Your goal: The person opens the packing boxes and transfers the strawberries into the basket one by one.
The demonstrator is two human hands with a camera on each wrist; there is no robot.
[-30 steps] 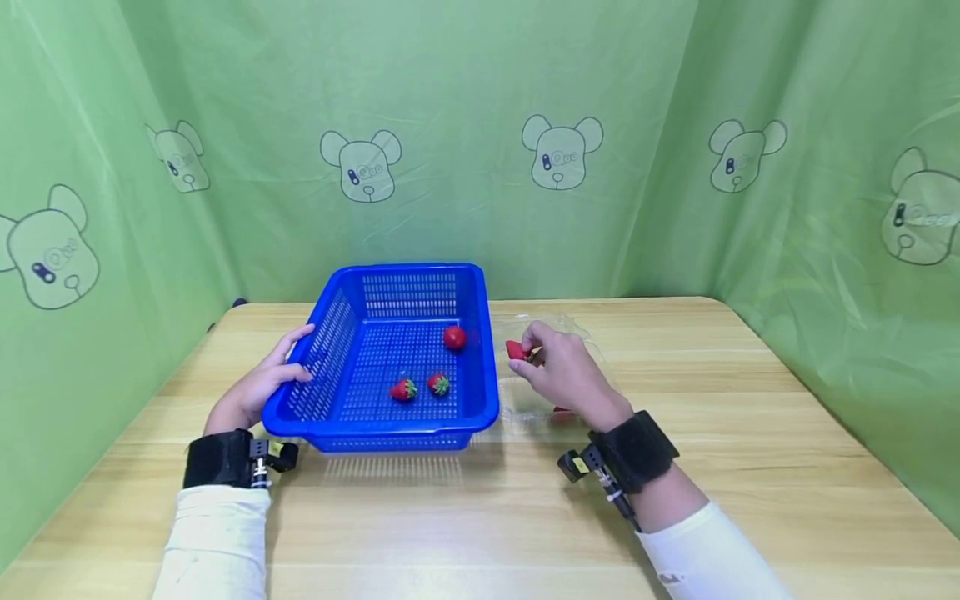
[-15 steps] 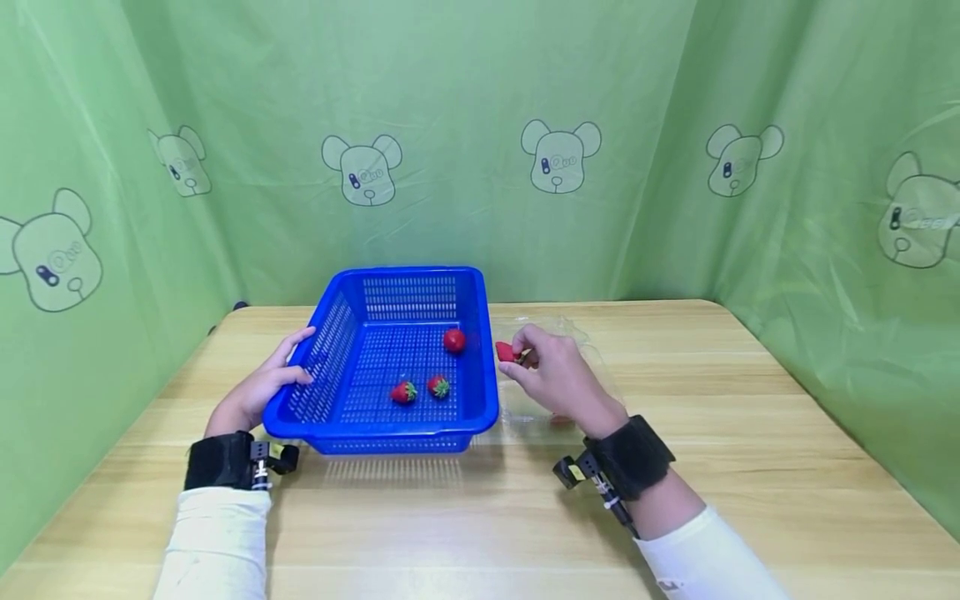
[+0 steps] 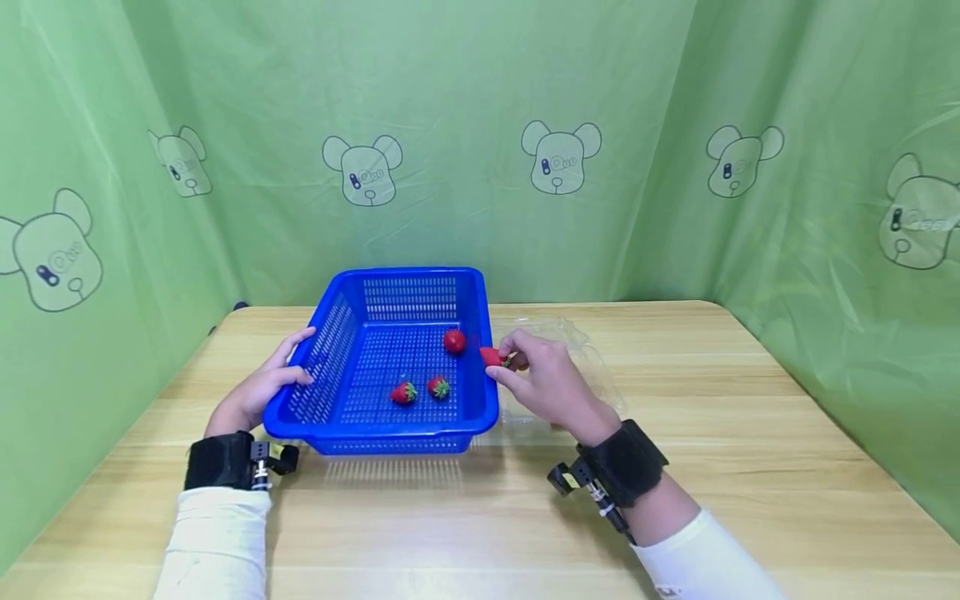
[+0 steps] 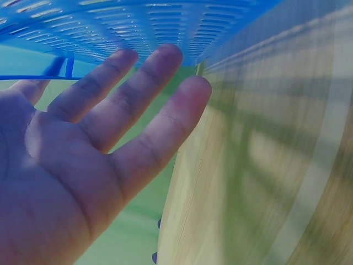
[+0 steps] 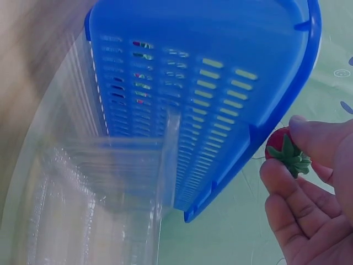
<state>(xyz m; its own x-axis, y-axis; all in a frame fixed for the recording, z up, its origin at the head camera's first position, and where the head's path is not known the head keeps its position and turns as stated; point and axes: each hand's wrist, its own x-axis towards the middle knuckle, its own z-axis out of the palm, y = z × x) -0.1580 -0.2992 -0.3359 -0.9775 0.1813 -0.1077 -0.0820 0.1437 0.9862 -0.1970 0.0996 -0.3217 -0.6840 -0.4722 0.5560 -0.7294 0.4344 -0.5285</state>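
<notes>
A blue plastic basket [image 3: 397, 429] stands on the table. Inside lie two strawberries [image 3: 403, 392] with green leaves and a round red fruit [image 3: 454, 341], its kind unclear. My left hand [image 3: 258, 392] holds the basket's left side, thumb over the rim; in the left wrist view its other fingers [image 4: 151, 146] reach along the outside of the wall. My right hand [image 3: 547, 379] pinches another strawberry [image 3: 491, 357] near its leafy end, level with the basket's right rim. The right wrist view shows this strawberry [image 5: 278, 142] between thumb and fingertips, its leaves facing the camera.
A clear plastic box [image 3: 600, 375] sits right of the basket, partly under my right hand. A bit of red [image 3: 557, 427] shows beside my right wrist, mostly hidden. Green curtain [image 3: 465, 225] encloses the wooden table [image 3: 420, 533] at back and sides.
My right hand has moved left with the strawberry, from above the clear box to the basket's right rim. The left hand and the basket hold still.
</notes>
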